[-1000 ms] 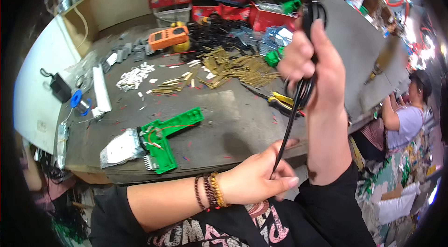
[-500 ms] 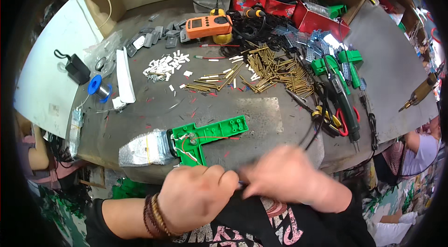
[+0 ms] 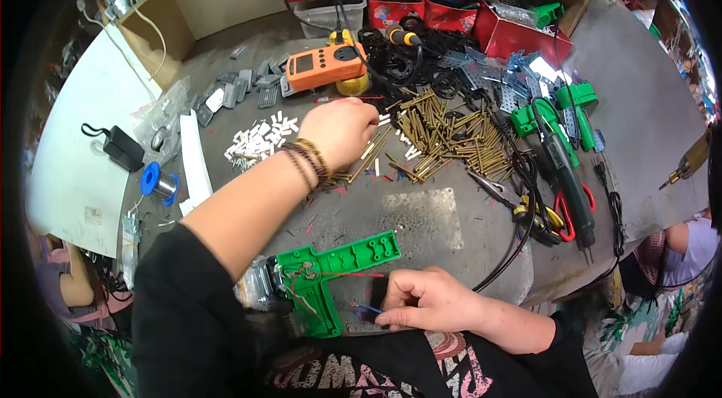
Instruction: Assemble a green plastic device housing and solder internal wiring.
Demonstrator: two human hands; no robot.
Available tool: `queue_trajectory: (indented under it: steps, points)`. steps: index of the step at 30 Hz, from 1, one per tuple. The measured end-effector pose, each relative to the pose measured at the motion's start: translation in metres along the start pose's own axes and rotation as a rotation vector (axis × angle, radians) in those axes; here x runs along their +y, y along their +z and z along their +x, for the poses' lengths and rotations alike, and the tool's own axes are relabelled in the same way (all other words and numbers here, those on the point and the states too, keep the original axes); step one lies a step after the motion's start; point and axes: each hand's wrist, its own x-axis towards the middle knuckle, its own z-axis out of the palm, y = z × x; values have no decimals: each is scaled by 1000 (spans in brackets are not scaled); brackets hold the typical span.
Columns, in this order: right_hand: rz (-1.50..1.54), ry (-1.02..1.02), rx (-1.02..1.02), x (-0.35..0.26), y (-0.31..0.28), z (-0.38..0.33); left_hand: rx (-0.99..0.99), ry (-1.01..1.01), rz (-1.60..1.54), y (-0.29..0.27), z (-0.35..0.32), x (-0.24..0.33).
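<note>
My right hand [image 3: 429,300] pinches a short blue wire [image 3: 366,309] between thumb and forefinger, low over the near table edge. Left of it lies a green plastic housing half [image 3: 342,262], shaped like a pistol grip, with red and white wires inside. One red wire [image 3: 357,274] stretches from the housing toward my right hand. My left arm reaches far across the table, and my left hand [image 3: 342,129] is over the edge of the brass rods [image 3: 444,127]. Its fingers are curled, with the tips hidden. A thin red wire [image 3: 365,98] lies just beyond it.
White sleeves [image 3: 259,138] lie piled beside my left wrist. An orange meter [image 3: 325,67] stands behind. At right are pliers [image 3: 496,191], a dark-green soldering tool [image 3: 564,180] and red-handled scissors [image 3: 568,221]. A blue solder spool [image 3: 159,183] sits at left.
My left hand has left my right hand and reached forward to the brass rods. My right hand stays near the table edge, now showing the blue wire in its pinch.
</note>
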Motion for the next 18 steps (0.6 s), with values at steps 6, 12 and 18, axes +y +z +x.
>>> queue_trajectory:
  steps: [6, 12, 18]
  points:
    - [237, 52, 34, -1, -3, -1, -165, -120, 157, 18, 33, 5]
    - [180, -62, -1, 5, -1, -4, 120, -58, -101, -34, -26, -8]
    - [208, 29, -19, -11, 1, -11, 209, -177, -633, -104, -190, 60]
